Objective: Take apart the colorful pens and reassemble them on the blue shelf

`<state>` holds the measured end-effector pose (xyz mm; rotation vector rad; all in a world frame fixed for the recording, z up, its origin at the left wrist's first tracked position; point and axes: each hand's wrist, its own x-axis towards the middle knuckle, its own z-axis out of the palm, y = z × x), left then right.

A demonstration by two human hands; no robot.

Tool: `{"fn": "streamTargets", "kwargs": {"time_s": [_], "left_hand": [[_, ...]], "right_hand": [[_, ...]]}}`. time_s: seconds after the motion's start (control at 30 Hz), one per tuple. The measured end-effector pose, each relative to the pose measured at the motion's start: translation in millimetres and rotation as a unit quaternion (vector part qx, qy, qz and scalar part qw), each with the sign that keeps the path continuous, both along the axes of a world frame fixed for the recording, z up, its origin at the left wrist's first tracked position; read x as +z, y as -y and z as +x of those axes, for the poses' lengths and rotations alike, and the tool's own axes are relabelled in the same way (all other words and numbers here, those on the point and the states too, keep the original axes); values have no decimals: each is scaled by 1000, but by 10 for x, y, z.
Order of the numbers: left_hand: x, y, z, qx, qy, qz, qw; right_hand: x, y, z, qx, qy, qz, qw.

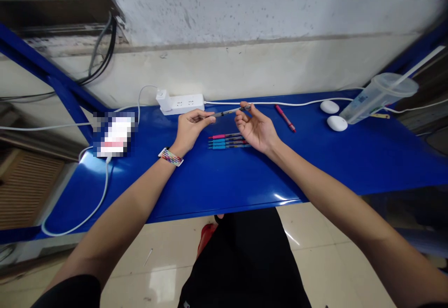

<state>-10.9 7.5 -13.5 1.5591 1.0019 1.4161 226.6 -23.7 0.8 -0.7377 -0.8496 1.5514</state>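
Between my two hands, above the blue shelf, is a slim dark pen (228,111) with a partly clear barrel, held nearly level. My left hand (191,128) pinches its left end between thumb and fingers, and a colourful band sits on that wrist. At the opposite end, my right hand (257,128) grips the pen with thumb and fingertips, palm turned up. Below the hands lies a row of several pens, with a pink pen (220,136) at the back and blue pens (220,145) in front. My right hand covers their right ends.
A pink pen barrel (285,118) lies right of my hands. Farther right are two white rounded objects (329,107) and a clear cup (371,97) with a straw. A power strip (185,103) sits by the wall. A blurred-out phone (117,135) with white cables is at left.
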Motion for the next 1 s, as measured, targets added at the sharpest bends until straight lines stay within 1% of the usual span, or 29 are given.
{"fn": "streamTargets", "kwargs": {"time_s": [0.1, 0.2, 0.3, 0.4, 0.53, 0.63, 0.7, 0.77, 0.87, 1.0], "left_hand": [[3, -2, -11, -1, 8, -5, 1000], [6, -7, -16, -5, 11, -7, 1000], [0, -15, -24, -5, 3, -3, 1000], [-9, -16, -30, -11, -6, -1, 1000], [-16, -9, -34, -19, 6, -3, 1000], [-20, -15, -38, -24, 6, -16, 1000], [-22, -27, -43, -21, 10, -14, 1000], [-18, -37, -46, -20, 15, -10, 1000], [14, -32, -50, -22, 2, -8, 1000], [82, 14, -52, -27, -65, 15, 997]], "right_hand": [[12, 15, 12, 21, 0, 41, 999], [90, 27, 85, 46, 22, 62, 997], [137, 5, 161, 46, 29, 41, 998], [94, -33, 169, 14, 36, 18, 999], [3, -46, 112, 8, 58, 44, 997], [18, -28, 110, 23, 71, 61, 995], [63, -15, 136, 50, 60, 58, 995], [110, -6, 171, 58, 60, 62, 995], [147, -9, 218, 23, 112, 86, 990], [138, -41, 283, -31, 208, 133, 968]]}}
